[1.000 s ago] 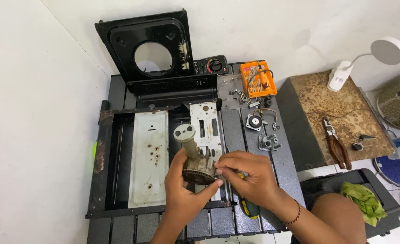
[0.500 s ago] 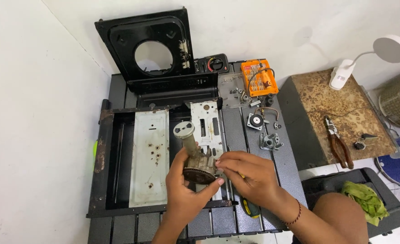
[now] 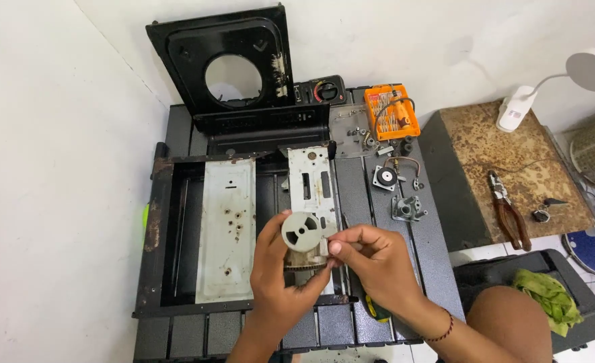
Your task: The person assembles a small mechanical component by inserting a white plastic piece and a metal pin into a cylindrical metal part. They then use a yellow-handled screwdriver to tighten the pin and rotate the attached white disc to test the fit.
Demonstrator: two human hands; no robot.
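My left hand (image 3: 277, 269) grips a greyish round burner part (image 3: 303, 235) from the left, its flat end with two holes turned up toward the camera. My right hand (image 3: 371, 259) pinches the same part at its right side with thumb and fingers. Both hands hover over the opened black stove body (image 3: 176, 222), above a white metal plate (image 3: 314, 185). A second, rust-spotted white plate (image 3: 227, 228) lies in the stove to the left.
The stove's black top panel with a round hole (image 3: 233, 64) leans against the wall. An orange screwdriver-bit case (image 3: 391, 111), small metal valve parts (image 3: 405, 205) and screws lie on the dark table. Pliers (image 3: 509, 215) rest on a rusty box; a white lamp (image 3: 580, 77) stands right.
The burner part has been tilted up so its round holed end now faces the camera; both hands have shifted slightly with it.
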